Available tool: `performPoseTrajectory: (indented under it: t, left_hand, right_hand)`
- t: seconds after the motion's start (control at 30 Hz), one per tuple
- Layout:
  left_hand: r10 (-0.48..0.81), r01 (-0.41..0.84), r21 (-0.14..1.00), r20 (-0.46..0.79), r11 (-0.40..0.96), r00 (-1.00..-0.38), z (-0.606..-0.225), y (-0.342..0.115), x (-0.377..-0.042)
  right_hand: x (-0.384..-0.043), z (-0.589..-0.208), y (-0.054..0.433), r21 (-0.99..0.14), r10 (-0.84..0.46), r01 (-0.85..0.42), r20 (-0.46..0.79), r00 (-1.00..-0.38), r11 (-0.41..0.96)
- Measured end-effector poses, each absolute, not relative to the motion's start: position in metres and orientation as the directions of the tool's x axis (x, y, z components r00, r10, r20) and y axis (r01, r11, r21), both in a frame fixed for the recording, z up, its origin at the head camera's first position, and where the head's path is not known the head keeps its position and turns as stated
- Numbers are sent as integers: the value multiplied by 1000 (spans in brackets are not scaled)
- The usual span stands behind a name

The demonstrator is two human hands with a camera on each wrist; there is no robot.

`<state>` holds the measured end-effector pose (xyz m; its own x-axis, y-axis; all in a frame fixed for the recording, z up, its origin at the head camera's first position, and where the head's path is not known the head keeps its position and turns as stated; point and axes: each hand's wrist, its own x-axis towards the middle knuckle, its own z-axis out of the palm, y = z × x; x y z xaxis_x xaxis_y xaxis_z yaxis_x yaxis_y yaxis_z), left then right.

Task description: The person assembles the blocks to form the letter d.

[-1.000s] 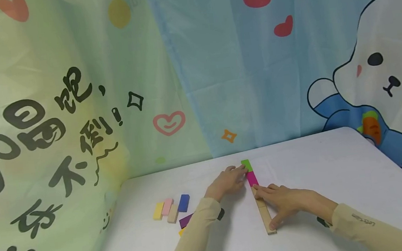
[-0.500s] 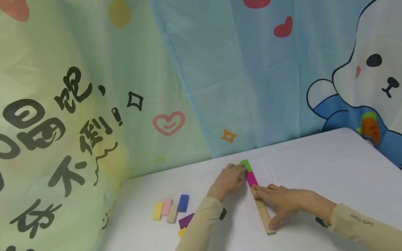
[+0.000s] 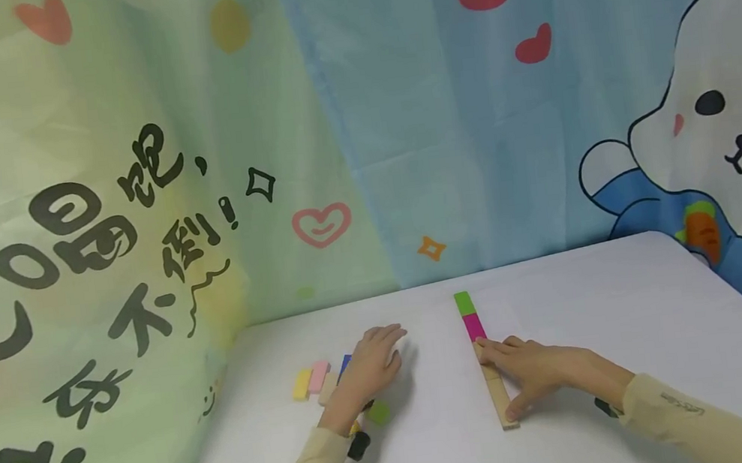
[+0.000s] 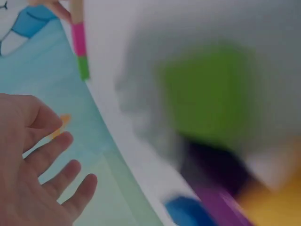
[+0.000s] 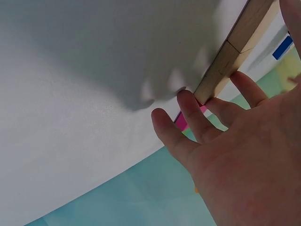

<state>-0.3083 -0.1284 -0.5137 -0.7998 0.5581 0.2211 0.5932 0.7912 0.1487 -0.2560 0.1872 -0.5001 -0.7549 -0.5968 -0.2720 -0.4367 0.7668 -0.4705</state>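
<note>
A straight row of blocks lies on the white table: a green block (image 3: 464,302) at the far end, a magenta block (image 3: 473,327), then plain wooden blocks (image 3: 496,392) nearer. My right hand (image 3: 540,369) rests along the row's right side, fingers spread, fingertips and thumb touching the wood. Left of the row my left hand (image 3: 369,361) hovers with loose fingers and nothing in them. Beneath and beside it lie loose blocks: yellow (image 3: 302,384), pink (image 3: 319,376), a partly covered wooden one (image 3: 327,389), blue (image 3: 344,364) and another green one (image 3: 378,412).
In the left wrist view, blurred purple (image 4: 216,200) and orange (image 4: 280,202) blocks lie close under the wrist. A printed curtain (image 3: 429,142) hangs behind the table (image 3: 575,300) and down its left side.
My left hand has left the far end of the row and moved left, over the loose blocks. A loose green block now shows by its wrist. The right hand stays at the row.
</note>
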Motion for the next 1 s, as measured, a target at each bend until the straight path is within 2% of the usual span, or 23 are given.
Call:
performPoseTrajectory:
  t: [0.1, 0.2, 0.33, 0.43, 0.53, 0.67, 0.73, 0.87, 1.0]
  left_hand:
    - [527, 565, 172, 222, 807, -820, -520, -164, -291]
    - [503, 549, 144, 264, 823, -823, -525, -190, -278]
    - [432, 484, 111, 310, 868, -847, -529, -210, -268]
    - [371, 413, 101, 284, 905, -884, -533, -216, -264]
    - [372, 399, 72, 240, 914, -897, -537, -214, -268]
    - [462, 483, 37, 238, 875, -854, -539, -205, -275]
    - [503, 527, 54, 233, 848, -832, -538, -197, -278]
    - [513, 526, 144, 123, 838, -850, -533, -170, -279]
    - [536, 534, 132, 17, 835, -844, -529, -139, -279]
  right_hand:
    - [-257, -503, 189, -475, -588, -422, -283, -758, 772]
    - [-258, -505, 191, -481, -590, -420, -284, -756, 769]
    - [-260, -507, 191, -479, -599, -432, -277, -751, 764]
    - [-262, -508, 189, -471, -593, -429, -285, -753, 771]
    - [-261, -508, 190, -466, -585, -422, -289, -758, 778]
    - [-263, -506, 189, -461, -587, -426, -293, -755, 778]
    - [-263, -505, 190, -463, -591, -429, -294, -751, 776]
    - [-262, -505, 190, -468, -592, -425, -301, -747, 775]
    - [-261, -507, 189, -468, -578, -406, -315, -753, 785]
